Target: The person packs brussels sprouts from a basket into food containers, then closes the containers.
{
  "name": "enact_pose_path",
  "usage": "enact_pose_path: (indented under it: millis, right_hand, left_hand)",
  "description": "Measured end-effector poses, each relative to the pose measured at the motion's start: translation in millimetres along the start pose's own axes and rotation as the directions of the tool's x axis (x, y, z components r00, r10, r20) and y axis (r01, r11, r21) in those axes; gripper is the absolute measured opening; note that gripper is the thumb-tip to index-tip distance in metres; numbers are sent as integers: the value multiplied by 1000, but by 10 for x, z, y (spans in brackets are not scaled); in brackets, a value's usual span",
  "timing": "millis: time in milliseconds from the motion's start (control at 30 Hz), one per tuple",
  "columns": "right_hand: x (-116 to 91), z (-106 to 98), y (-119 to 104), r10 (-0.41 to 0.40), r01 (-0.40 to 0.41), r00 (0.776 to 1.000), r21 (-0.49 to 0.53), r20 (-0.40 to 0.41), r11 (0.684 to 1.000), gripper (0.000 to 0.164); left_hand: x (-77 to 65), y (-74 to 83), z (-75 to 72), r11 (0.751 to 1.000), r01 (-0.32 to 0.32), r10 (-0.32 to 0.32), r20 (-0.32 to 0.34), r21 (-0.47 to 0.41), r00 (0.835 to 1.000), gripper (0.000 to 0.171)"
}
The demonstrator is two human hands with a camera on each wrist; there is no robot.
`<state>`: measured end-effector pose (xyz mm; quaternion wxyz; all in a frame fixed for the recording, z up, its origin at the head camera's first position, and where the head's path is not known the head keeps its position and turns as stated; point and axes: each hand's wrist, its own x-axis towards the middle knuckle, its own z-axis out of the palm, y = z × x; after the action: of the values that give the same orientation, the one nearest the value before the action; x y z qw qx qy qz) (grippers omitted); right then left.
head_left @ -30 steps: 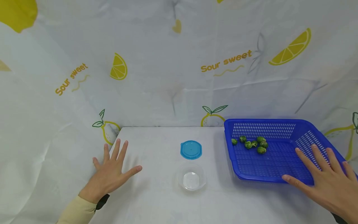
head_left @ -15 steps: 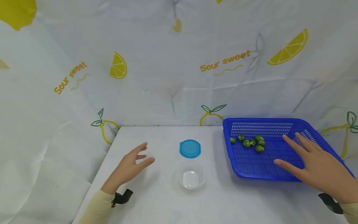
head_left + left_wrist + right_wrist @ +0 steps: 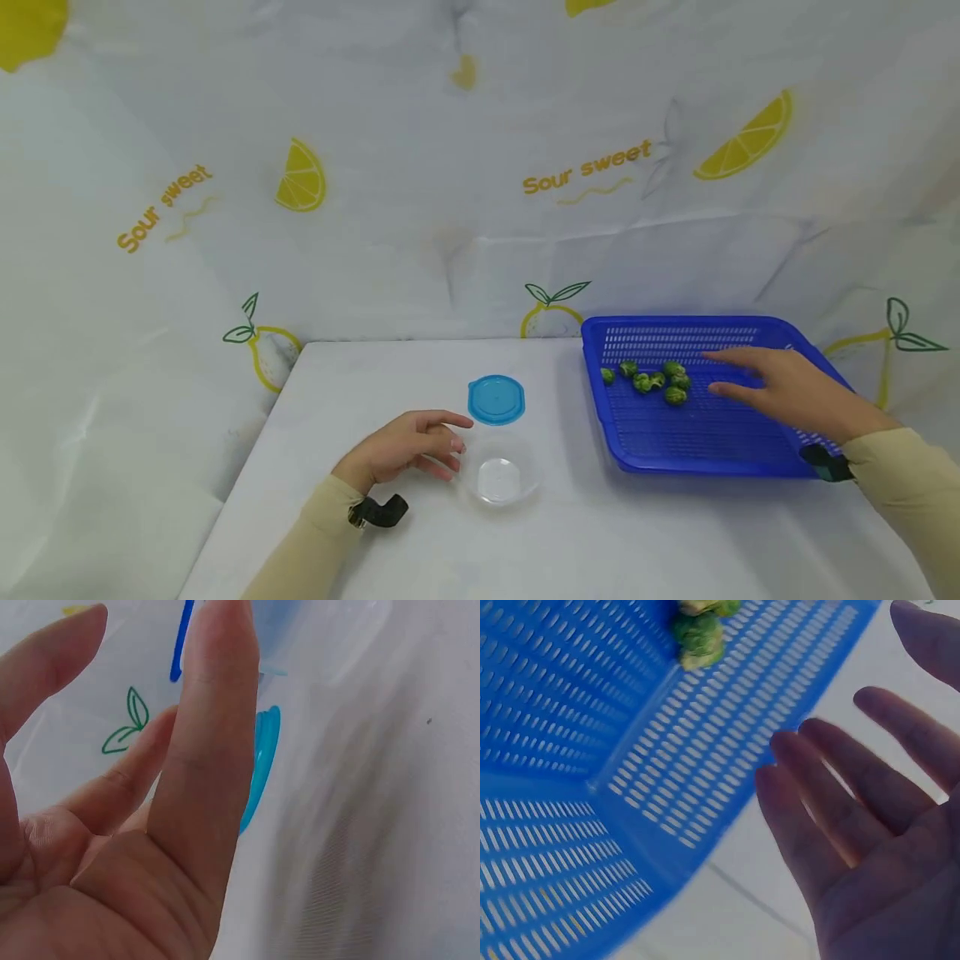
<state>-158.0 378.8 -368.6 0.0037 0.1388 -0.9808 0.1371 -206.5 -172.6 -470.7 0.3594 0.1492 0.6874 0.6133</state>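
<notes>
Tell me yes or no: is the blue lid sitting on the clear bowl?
No: the head view shows the blue lid lying flat on the white table beyond the clear bowl, which stands uncovered.

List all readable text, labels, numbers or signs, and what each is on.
"Sour sweet": orange print, left part of the backdrop.
"Sour sweet": same print, further right on it.
Lid, cup: any molded marks too small to read.
Basket: none seen.
</notes>
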Motion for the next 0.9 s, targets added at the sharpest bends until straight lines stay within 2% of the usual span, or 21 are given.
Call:
enact_pose_path:
  millis: [100,267,467,667,900]
  right_hand:
    - [154,40,88,18,-21,998,51,52,998,57]
    - [355,120,269,39,-52,993,116,111,992,50]
    - [539,253,407,30,-63,985,194,168,979,44]
    - [626,321,454,47,-87,977,186,209,979,43]
    - [669,373,494,51,-90,977,185,205,979,39]
  left_hand:
    - [29,-87,-4,998,2,0,33,-55,999,58]
    - [88,-193,2,990,-25,40,102,-138,994,61]
    - [132,-291,4,978,-28,57,138,-207,989,58]
    - [140,-321,-7,968,-34,74,153,-248,986,60]
    - [152,-368,-56,954,-36,91,173,-298,981,59]
